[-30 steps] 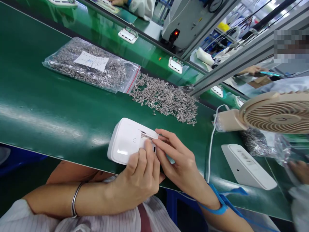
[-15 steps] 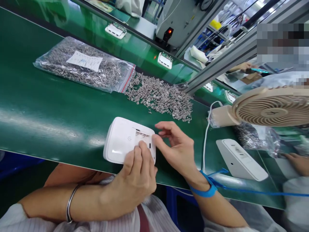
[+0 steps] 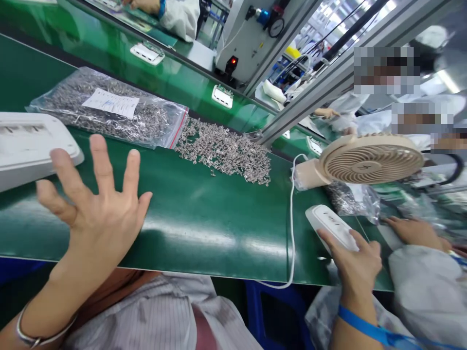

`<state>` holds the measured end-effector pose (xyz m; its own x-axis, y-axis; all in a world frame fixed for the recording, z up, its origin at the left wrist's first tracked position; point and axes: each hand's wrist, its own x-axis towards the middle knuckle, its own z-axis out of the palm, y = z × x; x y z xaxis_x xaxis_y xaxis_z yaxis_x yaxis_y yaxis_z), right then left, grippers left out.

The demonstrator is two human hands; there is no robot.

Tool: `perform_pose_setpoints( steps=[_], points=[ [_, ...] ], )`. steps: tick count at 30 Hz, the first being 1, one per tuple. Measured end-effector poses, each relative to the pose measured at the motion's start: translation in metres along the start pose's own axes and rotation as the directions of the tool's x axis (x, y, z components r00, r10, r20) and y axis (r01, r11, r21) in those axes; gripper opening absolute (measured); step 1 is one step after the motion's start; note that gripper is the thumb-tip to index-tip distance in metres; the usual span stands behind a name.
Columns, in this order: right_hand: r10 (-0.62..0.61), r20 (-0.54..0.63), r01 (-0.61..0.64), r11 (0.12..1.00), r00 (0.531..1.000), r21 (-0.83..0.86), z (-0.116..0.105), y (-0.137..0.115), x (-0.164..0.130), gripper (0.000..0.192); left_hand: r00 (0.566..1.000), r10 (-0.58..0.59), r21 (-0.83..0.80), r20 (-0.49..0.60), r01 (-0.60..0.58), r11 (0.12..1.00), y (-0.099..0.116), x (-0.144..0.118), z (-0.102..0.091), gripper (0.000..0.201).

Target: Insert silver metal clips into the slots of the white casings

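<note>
My left hand [image 3: 102, 194] spread by white housing [image 3: 25, 155] at left of table [image 3: 219, 233]; contact, can't tell. Right hand [image 3: 339, 236] pinches second housing [image 3: 326, 221] by sides, likely for steadiness. Metal clips [image 3: 226, 153] heaped along far edge, presumably within reach.

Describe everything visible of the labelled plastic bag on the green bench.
The plastic bag is clear and glossy, packed with small silvery, metal-looking pieces. A white label, its writing too small to read, lies on top; a red strip crosses the right end. It lies flat on the green bench, that end beside a loose pile of similar pieces. Whether it is open there is unclear.
</note>
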<state>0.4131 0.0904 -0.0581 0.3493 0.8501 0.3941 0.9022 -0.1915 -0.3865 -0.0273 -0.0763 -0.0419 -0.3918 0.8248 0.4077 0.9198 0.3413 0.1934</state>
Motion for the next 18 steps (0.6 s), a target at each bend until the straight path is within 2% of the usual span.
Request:
perform_pose_setpoints(
  steps=[1,3,6,9,13,15,18],
  points=[
    [0.069,0.004,-0.069,0.998,0.998,-0.004,-0.003,0.004,-0.001,0.069,1.000,0.030,0.004,-0.003,-0.030,1.000,0.004,-0.001,0.000,0.076],
    [0.078,0.057,-0.080,0.996,0.995,0.030,-0.007,0.008,-0.002,0.072,0.997,0.081,0.014,-0.015,-0.081,0.997,0.010,-0.003,-0.001,0.074],
    [0.088,0.093,-0.100,0.985,0.992,0.141,-0.006,0.013,-0.002,0.077,0.996,0.088,0.010,-0.034,-0.087,0.996,0.015,-0.004,-0.003,0.068],
    [0.085,0.045,-0.093,0.967,0.995,0.236,0.001,0.016,0.000,0.079,0.996,0.080,-0.016,-0.026,-0.081,0.997,0.017,-0.006,-0.005,0.062],
    [0.087,0.012,-0.087,0.960,0.996,0.264,0.012,0.012,0.000,0.084,0.994,0.107,-0.077,-0.031,-0.109,0.991,0.018,-0.011,-0.002,0.062],
    [0.046,-0.045,-0.033,0.966,0.998,0.257,0.014,0.007,-0.002,0.083,0.992,0.125,-0.123,-0.029,-0.128,0.984,0.016,-0.014,0.001,0.060],
    [-0.055,-0.196,0.098,0.972,0.979,0.213,0.007,-0.003,-0.012,0.080,0.986,0.160,-0.152,-0.050,-0.166,0.974,0.013,-0.017,0.006,0.059]
  ],
)
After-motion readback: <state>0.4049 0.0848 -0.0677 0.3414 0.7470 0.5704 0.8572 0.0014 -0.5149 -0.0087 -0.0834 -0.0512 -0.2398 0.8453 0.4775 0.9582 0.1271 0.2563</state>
